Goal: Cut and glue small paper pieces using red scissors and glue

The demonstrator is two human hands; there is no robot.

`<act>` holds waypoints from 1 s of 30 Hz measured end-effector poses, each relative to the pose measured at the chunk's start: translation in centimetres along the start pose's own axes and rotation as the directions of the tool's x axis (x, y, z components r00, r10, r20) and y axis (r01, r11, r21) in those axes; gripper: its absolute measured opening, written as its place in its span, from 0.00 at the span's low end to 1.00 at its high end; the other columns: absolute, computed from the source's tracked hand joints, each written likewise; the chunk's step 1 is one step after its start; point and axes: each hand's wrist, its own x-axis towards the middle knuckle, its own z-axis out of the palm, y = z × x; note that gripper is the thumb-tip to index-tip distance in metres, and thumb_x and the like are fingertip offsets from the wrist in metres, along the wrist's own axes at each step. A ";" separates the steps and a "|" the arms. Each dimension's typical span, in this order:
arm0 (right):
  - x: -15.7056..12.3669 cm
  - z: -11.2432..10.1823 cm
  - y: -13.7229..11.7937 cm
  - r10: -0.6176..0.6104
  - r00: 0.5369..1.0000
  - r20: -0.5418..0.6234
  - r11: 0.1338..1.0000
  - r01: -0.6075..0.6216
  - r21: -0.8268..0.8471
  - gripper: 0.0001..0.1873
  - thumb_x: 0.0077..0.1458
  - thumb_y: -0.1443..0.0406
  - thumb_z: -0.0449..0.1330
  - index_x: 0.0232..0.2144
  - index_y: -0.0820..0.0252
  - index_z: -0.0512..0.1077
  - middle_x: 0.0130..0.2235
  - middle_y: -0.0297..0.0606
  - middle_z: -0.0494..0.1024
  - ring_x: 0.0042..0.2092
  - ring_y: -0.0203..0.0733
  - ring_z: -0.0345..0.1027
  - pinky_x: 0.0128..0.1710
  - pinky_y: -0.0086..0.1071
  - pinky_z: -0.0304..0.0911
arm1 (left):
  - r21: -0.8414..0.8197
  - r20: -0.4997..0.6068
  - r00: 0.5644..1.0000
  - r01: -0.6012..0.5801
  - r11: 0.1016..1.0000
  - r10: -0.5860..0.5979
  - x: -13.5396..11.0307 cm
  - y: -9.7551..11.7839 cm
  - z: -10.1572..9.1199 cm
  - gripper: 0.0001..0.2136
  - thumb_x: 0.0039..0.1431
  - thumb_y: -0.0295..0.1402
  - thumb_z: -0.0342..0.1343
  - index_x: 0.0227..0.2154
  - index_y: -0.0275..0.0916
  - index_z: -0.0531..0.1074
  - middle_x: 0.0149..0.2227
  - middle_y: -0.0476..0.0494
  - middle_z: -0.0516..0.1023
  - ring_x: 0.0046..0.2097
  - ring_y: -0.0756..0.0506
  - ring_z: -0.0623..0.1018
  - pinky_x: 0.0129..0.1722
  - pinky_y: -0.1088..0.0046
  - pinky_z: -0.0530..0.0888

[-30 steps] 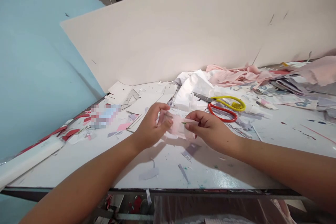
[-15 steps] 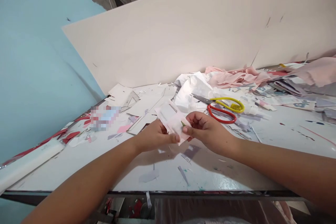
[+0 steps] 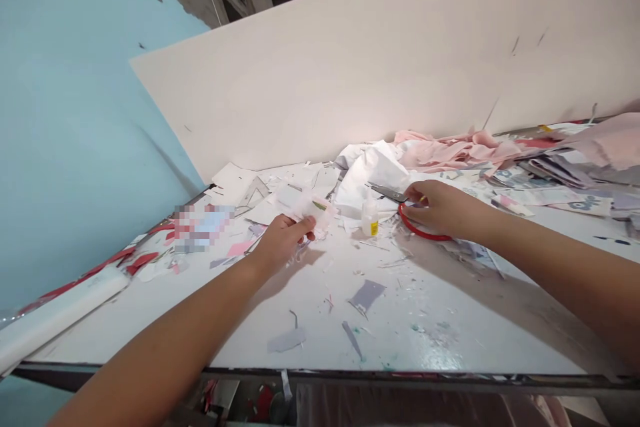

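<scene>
Between the thumb and fingers of my left hand (image 3: pixel 285 237) is a thin pale pink piece (image 3: pixel 303 203), paper or fabric, with a small green leaf-like mark near my thumb. My right hand (image 3: pixel 443 210) is closed around the handles of a pair of scissors (image 3: pixel 423 233). Their dark blades point left and the red loop shows below my fingers; the yellow loop is almost wholly hidden. A small white bottle (image 3: pixel 370 219) with a yellow label stands upright between my hands, left of the scissors.
White crumpled sheets (image 3: pixel 373 170) and pink cloth (image 3: pixel 465 150) lie along the tall cream board (image 3: pixel 320 80). Scraps, including a grey piece (image 3: pixel 367 295), litter the white table (image 3: pixel 320 340). A white roll (image 3: pixel 65 313) rests at the left edge.
My right hand has let go of the pink piece and moved right onto the scissors. My left hand has carried the piece left, and the small bottle now shows.
</scene>
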 end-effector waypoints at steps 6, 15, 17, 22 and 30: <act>1.4 1.9 1.8 0.081 0.995 0.051 0.987 -0.073 -0.145 0.16 0.40 0.64 0.57 0.35 0.61 0.63 0.34 0.47 0.70 0.33 0.49 0.66 0.25 0.34 0.55 | -0.003 -0.020 0.999 0.031 1.000 -0.031 0.4 -0.3 -0.1 0.17 0.47 0.47 0.53 0.19 0.36 0.69 0.16 0.48 0.66 0.20 0.52 0.65 0.20 0.75 0.59; 0.2 -1.1 0.4 0.147 0.983 -0.112 0.970 -0.165 -0.178 0.23 0.49 0.58 0.52 0.44 0.65 0.55 0.28 0.47 0.70 0.27 0.48 0.64 0.23 0.35 0.52 | -0.076 -0.004 0.999 0.046 0.996 -0.047 0.5 -0.5 -0.1 0.18 0.46 0.47 0.54 0.18 0.36 0.68 0.17 0.50 0.66 0.20 0.53 0.64 0.23 0.75 0.60; 0.3 -1.6 0.7 0.149 0.978 -0.148 0.968 -0.174 -0.180 0.21 0.49 0.59 0.52 0.43 0.65 0.55 0.27 0.45 0.69 0.27 0.46 0.63 0.23 0.34 0.52 | -0.068 -0.003 0.999 0.048 0.997 -0.048 0.5 -0.5 -0.1 0.18 0.46 0.48 0.54 0.18 0.36 0.68 0.17 0.49 0.66 0.20 0.53 0.64 0.22 0.74 0.60; 0.3 -2.7 0.9 0.106 0.917 -0.384 0.994 -0.098 0.040 0.14 0.51 0.60 0.50 0.39 0.62 0.55 0.30 0.42 0.67 0.28 0.36 0.59 0.25 0.30 0.53 | -0.073 -0.016 1.000 0.018 0.997 -0.019 0.2 -0.2 0.0 0.17 0.47 0.46 0.54 0.17 0.36 0.68 0.17 0.47 0.66 0.22 0.51 0.67 0.23 0.74 0.62; -4.0 -1.5 -3.6 -0.215 0.918 -0.333 0.738 0.376 0.560 0.25 0.40 0.57 0.63 0.34 0.53 0.51 0.25 0.26 0.60 0.24 0.30 0.54 0.22 0.25 0.56 | -0.334 0.015 0.992 -0.113 0.936 0.125 -0.8 0.7 -0.1 0.15 0.48 0.44 0.56 0.21 0.35 0.71 0.21 0.47 0.70 0.27 0.52 0.66 0.30 0.74 0.65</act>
